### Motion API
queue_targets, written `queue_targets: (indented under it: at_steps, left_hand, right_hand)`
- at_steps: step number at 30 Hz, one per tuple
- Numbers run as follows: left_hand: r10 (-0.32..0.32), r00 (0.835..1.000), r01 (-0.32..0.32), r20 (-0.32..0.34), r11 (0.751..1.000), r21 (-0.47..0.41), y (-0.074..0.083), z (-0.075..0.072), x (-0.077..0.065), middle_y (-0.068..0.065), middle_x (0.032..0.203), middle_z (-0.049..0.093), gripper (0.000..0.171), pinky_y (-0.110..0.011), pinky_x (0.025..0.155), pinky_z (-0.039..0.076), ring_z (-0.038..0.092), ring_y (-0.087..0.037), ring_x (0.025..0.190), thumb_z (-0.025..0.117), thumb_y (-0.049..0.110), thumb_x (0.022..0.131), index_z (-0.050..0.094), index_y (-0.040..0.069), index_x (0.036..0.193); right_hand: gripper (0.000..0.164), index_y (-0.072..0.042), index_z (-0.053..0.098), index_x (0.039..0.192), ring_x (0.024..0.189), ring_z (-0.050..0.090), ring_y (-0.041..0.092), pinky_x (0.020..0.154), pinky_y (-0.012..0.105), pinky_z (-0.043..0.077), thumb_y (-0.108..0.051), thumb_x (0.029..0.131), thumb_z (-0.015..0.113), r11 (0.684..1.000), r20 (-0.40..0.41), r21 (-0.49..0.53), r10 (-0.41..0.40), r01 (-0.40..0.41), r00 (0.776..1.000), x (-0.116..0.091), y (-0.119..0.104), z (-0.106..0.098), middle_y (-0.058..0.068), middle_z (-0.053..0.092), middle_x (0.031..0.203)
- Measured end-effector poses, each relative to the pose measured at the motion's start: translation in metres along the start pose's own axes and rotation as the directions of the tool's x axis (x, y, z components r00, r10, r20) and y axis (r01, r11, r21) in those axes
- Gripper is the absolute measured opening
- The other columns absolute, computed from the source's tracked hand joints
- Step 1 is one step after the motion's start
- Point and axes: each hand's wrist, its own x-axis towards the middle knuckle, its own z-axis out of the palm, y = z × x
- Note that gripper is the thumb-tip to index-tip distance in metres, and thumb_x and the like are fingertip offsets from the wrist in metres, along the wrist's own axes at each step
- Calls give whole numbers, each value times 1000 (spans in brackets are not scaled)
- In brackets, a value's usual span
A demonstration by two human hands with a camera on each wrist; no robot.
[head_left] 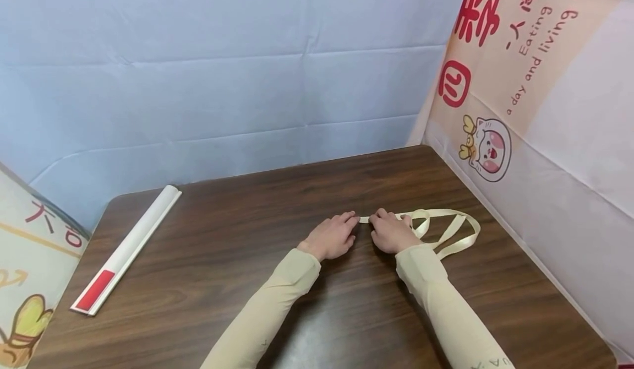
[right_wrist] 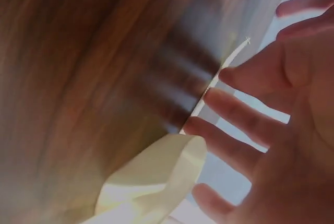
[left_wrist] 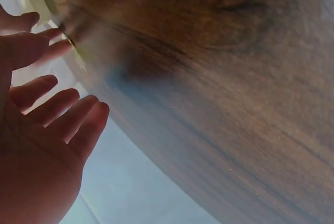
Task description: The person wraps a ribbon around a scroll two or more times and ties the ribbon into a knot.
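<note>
A long cream ribbon [head_left: 463, 243] lies in loose loops on the brown table, its narrow end [right_wrist: 237, 50] running leftward. My right hand [head_left: 392, 232] rests over that end part; in the right wrist view its thumb and fingertips, spread and fairly straight, touch the ribbon along its edge. Just left of the ribbon's tip is my left hand [head_left: 329, 238], its fingertips close to the end. Seen from the left wrist, the left fingers [left_wrist: 88, 125] are spread and slightly bent, with nothing between them. Whether the left fingertips touch the ribbon's tip is hard to tell.
A white roll [head_left: 134, 242] with a red label [head_left: 96, 290] lies slanted on the table's left side. A pale blue curtain [head_left: 223, 71] hangs behind the table. On the right a printed cloth [head_left: 559, 115] borders the table's edge.
</note>
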Motion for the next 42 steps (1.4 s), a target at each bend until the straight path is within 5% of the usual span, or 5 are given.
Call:
queue_targets:
  at_steps: [11, 22, 33, 42]
  left_hand:
    - [-8, 1000, 7, 14, 998, 67, 1, 0, -7, -5, 144, 42, 47, -40, 99, 42, 43, -22, 127, 47, 29, 95, 45, 10, 138]
    - [-6, 1000, 4, 13, 993, 121, -9, 1, -23, -3, 113, 54, 34, -35, 84, 46, 51, -19, 101, 48, 31, 95, 59, 11, 120]
    - [-9, 1000, 10, -4, 984, 178, -10, 6, -34, -5, 123, 46, 36, -38, 85, 44, 44, -22, 105, 48, 36, 94, 62, 11, 116]
    - [-59, 998, 56, 18, 988, 144, -14, 6, -42, -6, 113, 47, 36, -36, 85, 42, 43, -22, 99, 49, 36, 94, 61, 8, 113]
  right_hand:
    - [36, -1, 56, 123, 115, 48, 36, 89, 64, 33, -13, 90, 48, 991, 79, 72, -117, 112, 990, 3, -16, -3, 16, 54, 124]
    - [36, -2, 57, 121, 116, 50, 32, 84, 59, 38, -8, 87, 50, 968, 31, 174, -188, 180, 982, 8, -28, 2, 15, 57, 122]
    - [37, 0, 56, 123, 118, 48, 34, 89, 59, 39, -9, 87, 51, 947, 28, 239, -228, 215, 973, 9, -37, 4, 16, 56, 124]
    - [36, 4, 55, 122, 114, 48, 37, 96, 49, 40, -7, 87, 51, 935, 15, 271, -240, 227, 971, 10, -38, 8, 20, 55, 119]
